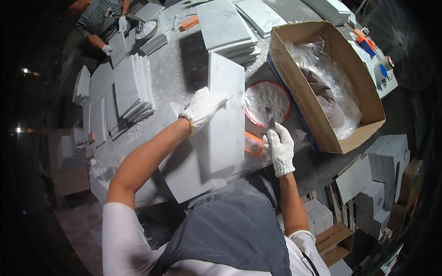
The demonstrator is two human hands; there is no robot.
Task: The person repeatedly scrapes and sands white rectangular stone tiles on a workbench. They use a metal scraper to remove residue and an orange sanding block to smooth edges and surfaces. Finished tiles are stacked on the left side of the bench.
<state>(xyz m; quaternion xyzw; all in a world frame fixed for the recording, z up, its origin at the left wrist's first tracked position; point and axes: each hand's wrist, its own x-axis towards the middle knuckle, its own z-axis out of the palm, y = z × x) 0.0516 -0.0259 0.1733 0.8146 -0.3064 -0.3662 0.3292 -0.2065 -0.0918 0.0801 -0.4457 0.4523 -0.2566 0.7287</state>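
Left hand point(202, 108) grips the upper left edge of a white marble tile point(226, 112), held upright on the workbench point(175, 73). Right hand point(280, 147), just right of the tile, is closed around a scraper point(270, 120) (blade toward the red-rimmed bowl point(267, 102)). Cardboard box point(294, 78) further right.

A long grey stone-topped workbench point(177, 69) is seen running from the upper middle of the frame down to the lower centre. Stacks of white marble tiles point(134, 87) are laid on it at left and at the top point(228, 27). A round red-rimmed dish point(267, 102) is set at centre right, and an open cardboard box point(287, 55) lined with clear plastic is placed at the right.
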